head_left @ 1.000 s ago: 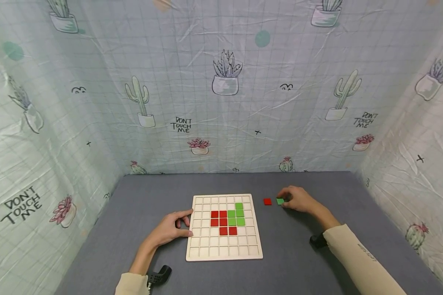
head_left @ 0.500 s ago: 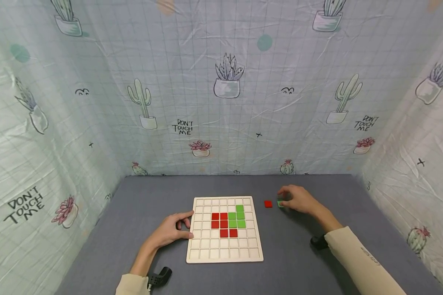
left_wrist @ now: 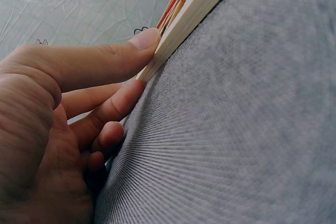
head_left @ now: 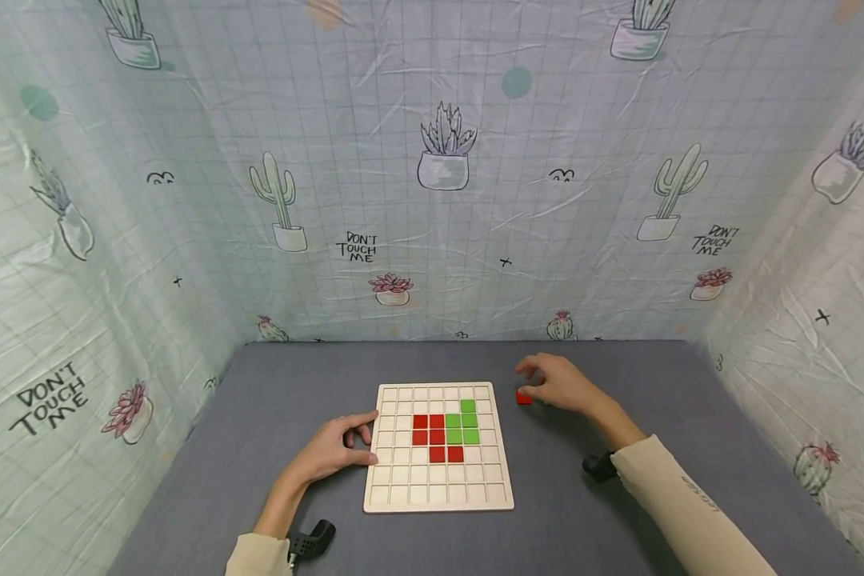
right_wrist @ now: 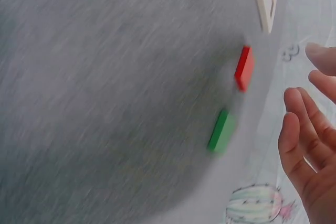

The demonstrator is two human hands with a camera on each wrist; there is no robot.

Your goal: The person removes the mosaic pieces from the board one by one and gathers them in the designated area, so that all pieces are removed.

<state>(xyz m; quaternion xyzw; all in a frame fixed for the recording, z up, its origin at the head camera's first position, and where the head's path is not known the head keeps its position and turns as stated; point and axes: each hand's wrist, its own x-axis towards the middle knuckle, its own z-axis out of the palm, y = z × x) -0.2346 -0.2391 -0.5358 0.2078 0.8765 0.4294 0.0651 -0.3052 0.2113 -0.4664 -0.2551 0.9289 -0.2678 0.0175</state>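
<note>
In the head view the left hand (head_left: 327, 450) touches the left edge of a wooden grid board (head_left: 439, 500) with spread thumb and index finger. The left wrist view shows the left hand (left_wrist: 68, 108) with its thumb against the board's side (left_wrist: 181, 35). The right hand (head_left: 565, 386) hovers at a loose red tile (head_left: 524, 398), partly covering it. Seen from the right wrist, the right hand (right_wrist: 315, 145) has parted fingers holding nothing; the red tile (right_wrist: 244, 69) and a green tile (right_wrist: 222, 131) lie on the table. The hand hides the green tile in the head view.
Several red tiles (head_left: 437, 437) and green tiles (head_left: 470, 421) sit together in the board's middle cells. A grey cloth (head_left: 295, 376) covers the table. Patterned curtains (head_left: 374, 200) rise behind it and at both sides.
My right hand has let go of the green tile, which stays on the table, and has moved left to the red tile. The left hand stays at the board's edge.
</note>
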